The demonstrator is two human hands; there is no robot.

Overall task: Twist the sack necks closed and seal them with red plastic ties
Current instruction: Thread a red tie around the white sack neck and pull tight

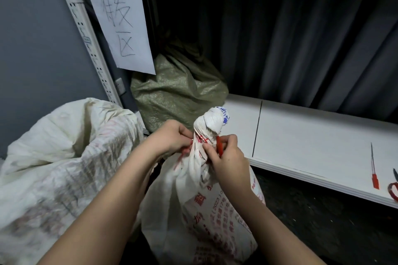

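Note:
A white woven sack (200, 211) with red printing stands in front of me, its neck (210, 129) twisted into a tight bunch. A red plastic tie (219, 146) runs around the neck. My right hand (228, 157) pinches the tie on the neck's right side. On the neck's left side my left hand (172, 137) grips the other end of the tie against the cloth. Most of the tie is hidden by my fingers.
A large open white sack (64, 157) slumps at the left. A green woven sack (176, 90) sits behind, under a paper sign (122, 26). On the white shelf (312, 142) at the right lie a spare red tie (374, 170) and red-handled scissors (394, 185).

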